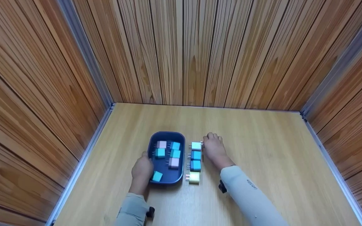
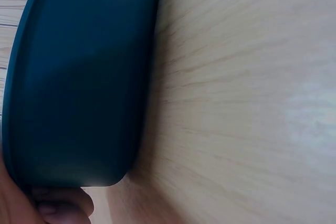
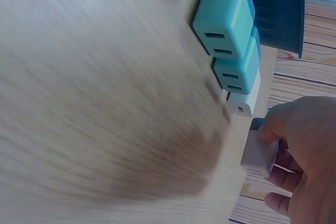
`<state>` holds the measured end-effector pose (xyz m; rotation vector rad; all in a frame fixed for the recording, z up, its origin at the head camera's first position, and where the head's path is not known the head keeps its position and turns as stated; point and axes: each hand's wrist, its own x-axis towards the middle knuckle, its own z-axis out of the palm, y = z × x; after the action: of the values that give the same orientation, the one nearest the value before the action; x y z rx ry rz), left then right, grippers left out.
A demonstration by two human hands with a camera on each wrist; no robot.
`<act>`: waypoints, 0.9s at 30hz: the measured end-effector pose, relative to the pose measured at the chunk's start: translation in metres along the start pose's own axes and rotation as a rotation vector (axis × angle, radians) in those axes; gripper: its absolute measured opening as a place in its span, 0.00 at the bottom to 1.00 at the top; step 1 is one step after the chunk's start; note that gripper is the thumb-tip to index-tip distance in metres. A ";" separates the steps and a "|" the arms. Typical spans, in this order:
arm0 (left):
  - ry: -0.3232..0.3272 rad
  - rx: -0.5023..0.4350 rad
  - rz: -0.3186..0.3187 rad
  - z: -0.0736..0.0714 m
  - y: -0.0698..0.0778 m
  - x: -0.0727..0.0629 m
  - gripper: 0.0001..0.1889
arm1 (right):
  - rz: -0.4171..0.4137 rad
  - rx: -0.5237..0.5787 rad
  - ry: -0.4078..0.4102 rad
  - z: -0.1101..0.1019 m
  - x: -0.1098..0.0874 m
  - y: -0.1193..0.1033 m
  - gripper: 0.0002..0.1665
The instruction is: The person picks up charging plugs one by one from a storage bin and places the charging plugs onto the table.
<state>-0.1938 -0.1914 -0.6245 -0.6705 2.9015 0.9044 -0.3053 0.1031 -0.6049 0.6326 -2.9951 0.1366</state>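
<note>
Head view: left hand [image 1: 142, 169] at the left side of blue tray [image 1: 182, 175], which stands on the table [image 1: 262, 150]. Six plug adapters inside, pink, blue and teal; one teal adapter [image 1: 157, 176] sits askew at the near left corner. Just right of the tray, four more in a column, prongs toward it: whitish adapter [image 1: 196, 146] farthest, two blue ones, then pale yellow adapter [image 1: 194, 177] nearest. Right hand [image 1: 215, 148] is beside the far end of the column; its grip is hidden here.

Left wrist view: thumb and curled fingers grip the tray's rim.

Right wrist view: thumb and fingers pinch a pale adapter [image 3: 259, 153] just past the whitish one; can't tell whether it touches the table.
</note>
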 end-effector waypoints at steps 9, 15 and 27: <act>-0.011 -0.004 -0.006 0.001 -0.001 0.001 0.22 | 0.021 0.023 -0.073 0.004 -0.001 0.004 0.22; -0.011 -0.001 -0.005 0.001 0.000 0.000 0.23 | 0.002 0.027 -0.073 0.009 -0.003 0.011 0.20; -0.013 0.002 -0.009 0.000 0.001 0.000 0.24 | -0.035 0.039 -0.077 0.015 -0.008 0.017 0.21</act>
<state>-0.1945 -0.1905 -0.6238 -0.6746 2.8851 0.9011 -0.3061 0.1206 -0.6218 0.7097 -3.0601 0.1723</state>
